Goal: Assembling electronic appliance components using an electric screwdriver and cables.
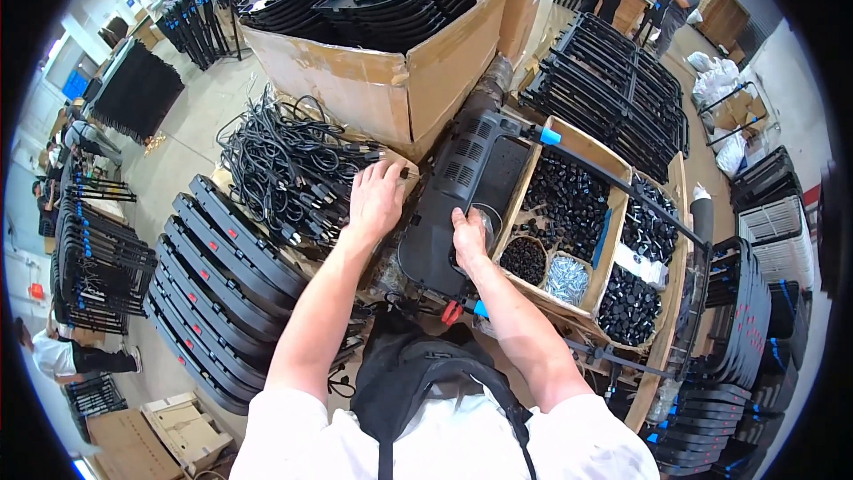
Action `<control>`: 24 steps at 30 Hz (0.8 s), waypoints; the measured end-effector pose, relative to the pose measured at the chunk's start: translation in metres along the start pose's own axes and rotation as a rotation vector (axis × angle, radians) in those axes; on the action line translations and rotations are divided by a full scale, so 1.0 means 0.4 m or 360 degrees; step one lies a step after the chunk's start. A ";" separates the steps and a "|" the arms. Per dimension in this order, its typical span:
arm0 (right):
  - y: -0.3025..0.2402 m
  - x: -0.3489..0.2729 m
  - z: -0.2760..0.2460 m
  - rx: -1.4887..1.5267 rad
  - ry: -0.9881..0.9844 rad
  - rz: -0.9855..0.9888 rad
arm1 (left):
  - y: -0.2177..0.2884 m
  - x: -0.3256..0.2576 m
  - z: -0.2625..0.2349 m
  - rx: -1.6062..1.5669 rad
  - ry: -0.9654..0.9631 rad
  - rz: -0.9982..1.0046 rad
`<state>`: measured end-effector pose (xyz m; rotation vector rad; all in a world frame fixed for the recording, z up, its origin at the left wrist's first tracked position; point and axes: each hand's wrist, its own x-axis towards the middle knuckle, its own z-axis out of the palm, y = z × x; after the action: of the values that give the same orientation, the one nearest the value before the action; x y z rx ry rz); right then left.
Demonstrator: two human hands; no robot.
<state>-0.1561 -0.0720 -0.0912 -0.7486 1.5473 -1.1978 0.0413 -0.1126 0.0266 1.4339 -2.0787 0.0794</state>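
A long black plastic panel [462,187] with vent slots lies in front of me. My right hand [467,236] rests on its near end, fingers curled over a clear round piece at the panel's right edge; whether it grips the piece is unclear. My left hand [376,198] reaches over the heap of black cables [284,164] left of the panel, fingers spread, touching the cables by a cardboard edge.
A big cardboard box [391,93] of black plastic parts stands behind. On the right, a divided box [613,213] holds black knobs and silver screws [566,277]. Stacked black panels [222,276] lie at left, more racks [613,89] at the back right. People stand in the far corners.
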 end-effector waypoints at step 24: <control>-0.186 -0.515 -0.758 -0.0295 -0.0148 0.0250 | 0.516 -0.209 0.041 -0.1045 -0.1050 0.0132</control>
<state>-0.3864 0.1864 0.0506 -0.7766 1.6228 -0.9015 -0.1254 0.0359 0.0287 1.0259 -2.3247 -1.0713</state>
